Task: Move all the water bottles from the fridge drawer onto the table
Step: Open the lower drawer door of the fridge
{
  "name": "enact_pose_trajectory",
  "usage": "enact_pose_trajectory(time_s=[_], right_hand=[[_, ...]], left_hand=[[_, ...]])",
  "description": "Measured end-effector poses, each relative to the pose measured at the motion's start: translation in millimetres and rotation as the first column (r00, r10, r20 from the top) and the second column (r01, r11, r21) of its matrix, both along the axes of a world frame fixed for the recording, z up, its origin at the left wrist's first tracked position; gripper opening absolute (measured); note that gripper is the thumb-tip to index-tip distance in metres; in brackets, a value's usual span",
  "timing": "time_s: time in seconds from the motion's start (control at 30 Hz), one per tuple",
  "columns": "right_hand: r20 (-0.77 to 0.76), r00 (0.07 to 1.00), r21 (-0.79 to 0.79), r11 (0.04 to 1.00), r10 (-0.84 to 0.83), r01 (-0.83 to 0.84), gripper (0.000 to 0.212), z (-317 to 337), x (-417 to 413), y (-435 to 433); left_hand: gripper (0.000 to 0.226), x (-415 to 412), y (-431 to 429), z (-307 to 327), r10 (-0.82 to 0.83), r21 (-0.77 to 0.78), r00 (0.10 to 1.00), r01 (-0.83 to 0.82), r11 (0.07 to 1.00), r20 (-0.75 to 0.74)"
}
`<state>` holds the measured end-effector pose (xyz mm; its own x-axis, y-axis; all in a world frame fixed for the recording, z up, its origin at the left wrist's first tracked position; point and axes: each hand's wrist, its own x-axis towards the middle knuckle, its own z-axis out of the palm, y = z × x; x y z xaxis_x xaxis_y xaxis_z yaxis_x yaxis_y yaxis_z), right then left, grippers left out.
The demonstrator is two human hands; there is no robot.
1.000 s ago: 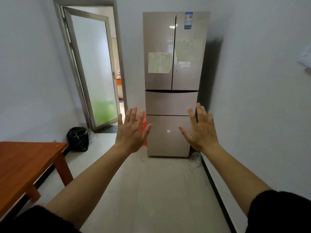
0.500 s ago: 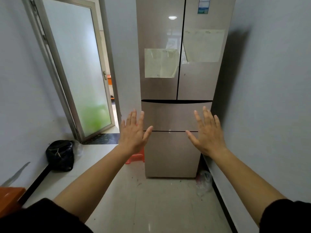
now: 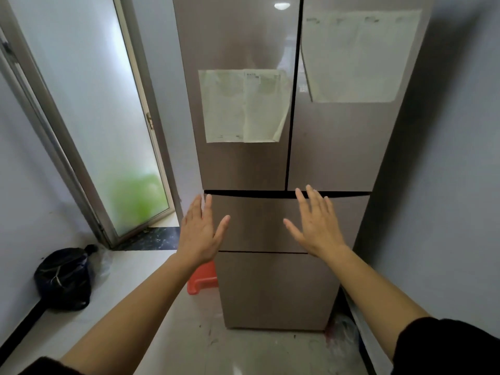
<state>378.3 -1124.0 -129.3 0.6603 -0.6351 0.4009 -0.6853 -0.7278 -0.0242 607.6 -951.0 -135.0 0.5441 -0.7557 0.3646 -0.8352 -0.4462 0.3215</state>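
Black bin bag point(image 3: 63, 278) on the floor at far left sits much lower and closer in the shot than a second ago, and the wooden table that was down there has dropped out of view completely. So the person has basically walked right up to the fridge point(image 3: 238, 36), which now fills the middle of the frame. The frosted glass door point(image 3: 89, 104) is just left of it, with a red stool point(image 3: 203, 277) poking out by the fridge's bottom corner.

The left grip point(image 3: 201, 234) is a bare hand with its fingers straight and spread, holding nothing. It's up in front of the left end of the upper drawer point(image 3: 257, 223). The right grip point(image 3: 316, 226) is the same, spread and empty, with its fingertips reaching the dark gap along the drawer's top edge. I can't tell if either one is actually touching the front yet.

My read is the approach is done and pulling a drawer open comes next. None of the moving has started.

As for the water bottles, you can't see them at all. The upper drawer and lower drawer point(image 3: 276, 290) are both shut flush, smooth brownish fronts with no handle showing. Presumably they're inside one, no idea which.
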Motion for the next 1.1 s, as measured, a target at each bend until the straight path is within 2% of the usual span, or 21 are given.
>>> enact_pose_trajectory(time_s=[0.13, 0.23, 0.37, 0.5, 0.6, 0.7, 0.83, 1.1], right_hand=[[-0.023, 0.996, 0.019, 0.996, 0.083, -0.083, 0.080, -18, 66, -41], [-0.041, 0.996, 0.063, 0.995, 0.085, -0.082, 0.078, -42, 108, -67], [-0.090, 0.993, 0.125, 0.990, 0.075, -0.063, 0.076, -72, 158, -99], [-0.124, 0.991, 0.144, 0.989, 0.053, -0.035, 0.067, -100, 199, -118], [-0.119, 0.993, 0.104, 0.995, 0.010, 0.002, 0.061, -119, 223, -124], [-0.117, 0.991, 0.079, 0.995, -0.057, 0.067, 0.066, -133, 240, -123], [-0.082, 0.988, 0.074, 0.988, -0.129, 0.135, 0.074, -146, 249, -117], [-0.045, 0.992, 0.118, 0.986, -0.115, 0.120, 0.068, -135, 248, -113]], left_hand=[[0.082, 57, -45, -19, 0.051, 0.008, 0.993, -0.051, 0.999, -0.107], [0.083, 103, -81, -43, 0.071, 0.011, 0.972, -0.070, 0.997, -0.224], [0.090, 165, -126, -78, 0.100, 0.022, 0.909, -0.100, 0.995, -0.404], [0.093, 208, -161, -113, 0.045, -0.010, 0.839, -0.059, 0.998, -0.543], [0.085, 222, -183, -127, -0.006, -0.074, 0.766, -0.054, 0.996, -0.643], [0.058, 222, -192, -141, -0.106, -0.160, 0.677, -0.017, 0.987, -0.728], [0.050, 221, -191, -147, -0.141, -0.208, 0.614, -0.038, 0.977, -0.776], [0.049, 226, -195, -131, -0.078, -0.152, 0.636, -0.063, 0.986, -0.768]])
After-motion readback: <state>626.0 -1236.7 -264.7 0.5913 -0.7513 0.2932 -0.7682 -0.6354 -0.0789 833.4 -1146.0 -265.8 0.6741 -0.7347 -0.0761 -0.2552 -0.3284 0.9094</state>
